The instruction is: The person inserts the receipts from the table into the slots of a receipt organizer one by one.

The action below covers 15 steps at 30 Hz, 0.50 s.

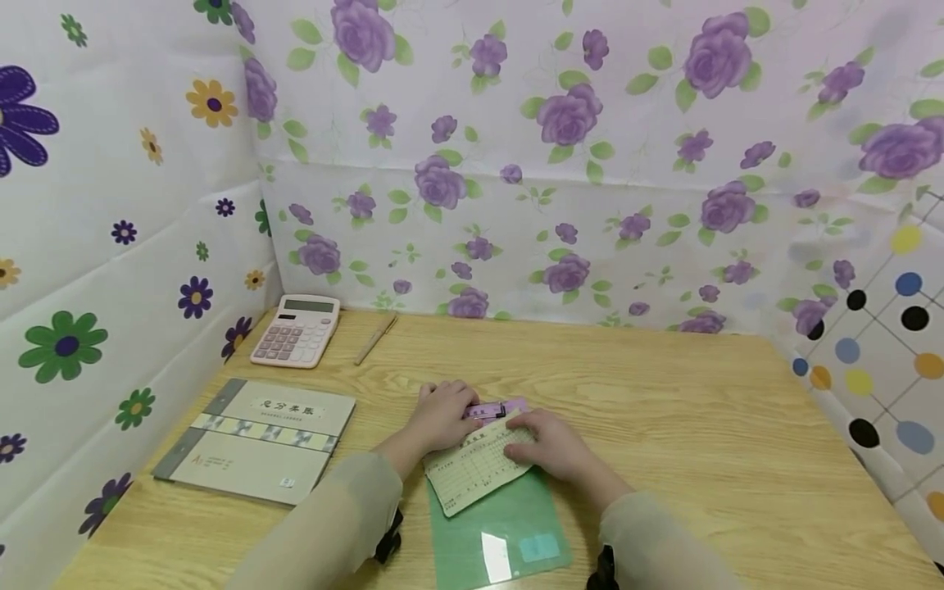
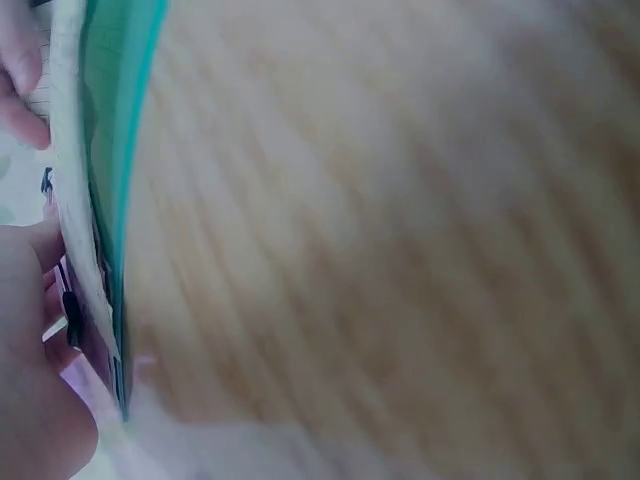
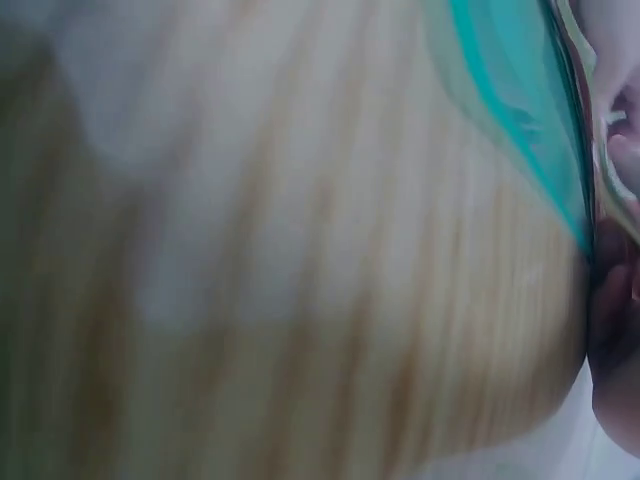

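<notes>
A cream printed form, ruled into a grid, lies aslant over the upper part of a clear green folder. Behind its top edge shows a purple printed slip bearing a small black clip. My left hand grips the purple slip at its left end, thumb along the form's upper edge. At the form's upper right, my right hand pinches the paper, thumb on its face. The left wrist view catches the left hand beside the stacked edges; the right hand is partly cut off.
A grey-and-cream ledger book lies to the left on the wooden table. Behind it are a pink calculator and a brown pen. Flower-printed cloth walls the back and left sides.
</notes>
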{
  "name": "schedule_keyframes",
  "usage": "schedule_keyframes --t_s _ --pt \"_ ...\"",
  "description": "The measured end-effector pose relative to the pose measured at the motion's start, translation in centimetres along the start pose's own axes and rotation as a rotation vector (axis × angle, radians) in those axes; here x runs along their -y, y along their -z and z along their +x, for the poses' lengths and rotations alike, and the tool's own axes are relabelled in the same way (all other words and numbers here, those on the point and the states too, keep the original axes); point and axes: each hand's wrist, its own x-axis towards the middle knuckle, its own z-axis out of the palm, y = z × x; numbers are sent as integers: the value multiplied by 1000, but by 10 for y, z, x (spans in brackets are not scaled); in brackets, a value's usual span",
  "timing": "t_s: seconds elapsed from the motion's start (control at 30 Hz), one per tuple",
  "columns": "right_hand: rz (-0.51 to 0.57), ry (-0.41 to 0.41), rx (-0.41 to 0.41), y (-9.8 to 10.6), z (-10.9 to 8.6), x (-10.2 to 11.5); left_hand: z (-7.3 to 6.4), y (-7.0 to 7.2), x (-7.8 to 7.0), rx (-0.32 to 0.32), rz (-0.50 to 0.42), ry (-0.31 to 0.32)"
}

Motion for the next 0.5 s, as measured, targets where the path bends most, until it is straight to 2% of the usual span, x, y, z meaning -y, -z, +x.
schedule_keyframes --t_s 0.2,0.5 --pt "-82 -16 -14 -4 -1 3 3 4 1 14 26 -35" --pt "-194 -7 -46 -6 2 16 1 12 1 37 -60 -45"
